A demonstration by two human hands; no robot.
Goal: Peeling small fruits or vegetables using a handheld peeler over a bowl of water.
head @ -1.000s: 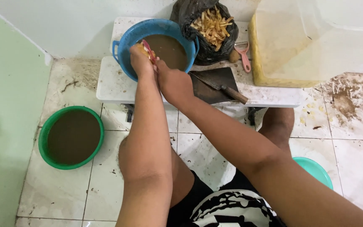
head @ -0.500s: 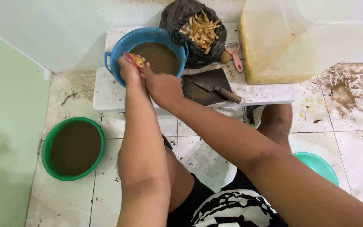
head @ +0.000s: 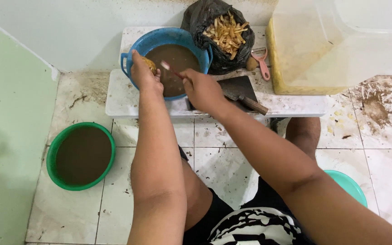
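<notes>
My left hand [head: 142,72] holds a small yellowish-brown vegetable [head: 149,64] over the near left side of a blue basin [head: 137,49] filled with muddy brown water. My right hand [head: 203,88] grips a small red-handled brush [head: 171,69] whose pale head points at the vegetable, just above the water. Both hands reach out over a low white table [head: 123,102].
A black bag of yellow peelings [head: 225,31], a pink peeler [head: 262,63] and a cleaver [head: 243,93] lie on the table. A large translucent tub [head: 341,41] stands at the right. A green basin of brown water [head: 81,155] and a teal bowl [head: 348,183] sit on the tiled floor.
My hands were joined at the basin's near rim; they have parted slightly. The left stays over the basin's left side while the right has drawn back with the brush.
</notes>
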